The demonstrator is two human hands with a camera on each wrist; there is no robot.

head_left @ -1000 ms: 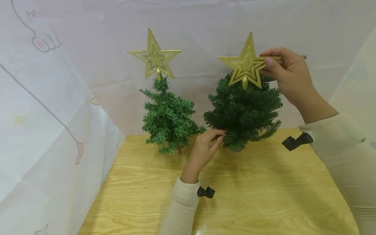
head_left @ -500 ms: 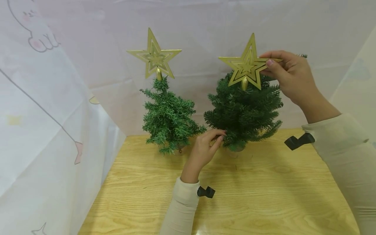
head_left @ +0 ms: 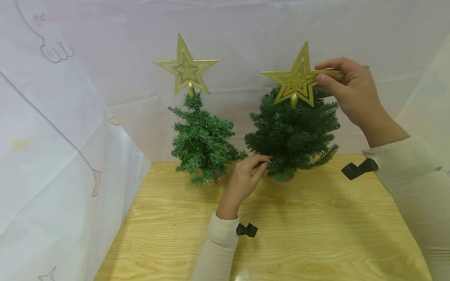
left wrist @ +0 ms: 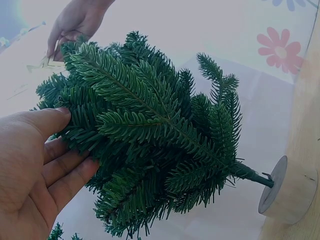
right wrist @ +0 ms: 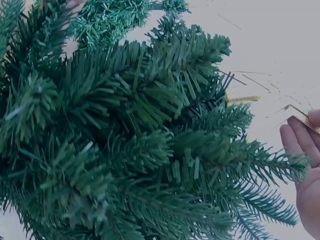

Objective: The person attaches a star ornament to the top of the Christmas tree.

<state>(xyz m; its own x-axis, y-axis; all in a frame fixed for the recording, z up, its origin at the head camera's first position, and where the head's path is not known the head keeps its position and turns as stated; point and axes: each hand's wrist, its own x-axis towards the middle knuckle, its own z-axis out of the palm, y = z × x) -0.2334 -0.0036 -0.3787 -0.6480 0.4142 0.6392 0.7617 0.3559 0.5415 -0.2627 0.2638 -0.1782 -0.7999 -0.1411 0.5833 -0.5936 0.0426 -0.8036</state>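
Observation:
On the right stands a dark green artificial Christmas tree [head_left: 291,132] with a gold star topper [head_left: 297,80] at its top. My right hand [head_left: 355,88] pinches the star's right point between thumb and fingers. The star leans slightly, its upper point tipped to the right. Low on the same tree's left side, my left hand [head_left: 244,175] holds a branch tip; in the left wrist view the thumb [left wrist: 52,120] lies above the needles and the fingers below. Foliage hides where the star meets the tree top in the right wrist view.
A lighter green artificial tree [head_left: 200,140] with its own gold star [head_left: 186,68] stands to the left. Both trees stand on the wooden table [head_left: 168,238], before a pale printed cloth [head_left: 232,39]. The dark tree has a round base [left wrist: 290,190].
The right hand has shifted slightly right, and the star's upper point has tilted to the right and down a little. The left hand and the trees look unmoved.

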